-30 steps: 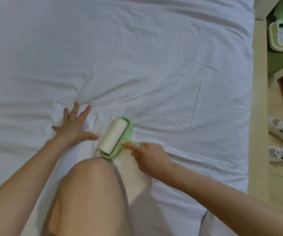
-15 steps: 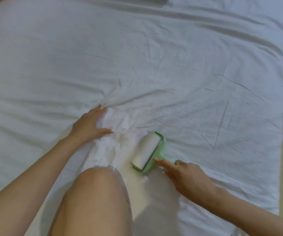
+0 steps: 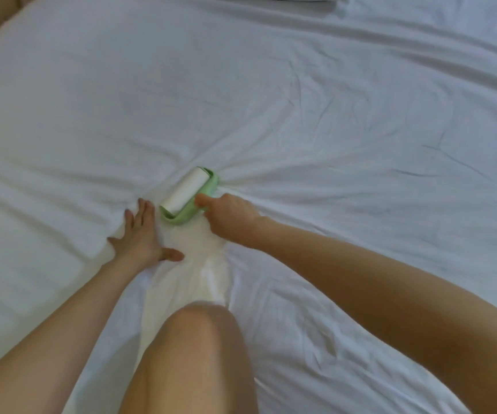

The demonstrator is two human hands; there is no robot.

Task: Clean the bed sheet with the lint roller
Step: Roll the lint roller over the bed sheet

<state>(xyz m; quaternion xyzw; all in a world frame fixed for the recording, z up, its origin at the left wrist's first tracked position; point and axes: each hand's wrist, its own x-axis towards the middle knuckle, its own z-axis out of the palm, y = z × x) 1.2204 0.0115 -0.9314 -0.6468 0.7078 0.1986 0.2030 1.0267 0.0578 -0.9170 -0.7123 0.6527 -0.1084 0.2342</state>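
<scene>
The right hand point(image 3: 230, 221) grips the handle of the lint roller point(image 3: 189, 195), fingers curled round it and the forefinger laid out along the green frame. The roller lies on the bed sheet point(image 3: 316, 121) near the middle of the view, its white paper drum slanting from lower left to upper right, with the green frame along its right side and round both ends. The left hand point(image 3: 139, 234) lies flat on the sheet just to the left of the roller, fingers straight and spread, thumb out to the side, palm pressing the cloth down; its fingertips are close to the drum's near end but apart from it. The white sheet is bunched into folds that fan out from the roller's far end. A bare knee point(image 3: 202, 330) rests on the sheet below the hands. At the top edge lies folded white bedding point(image 3: 295, 0).
</scene>
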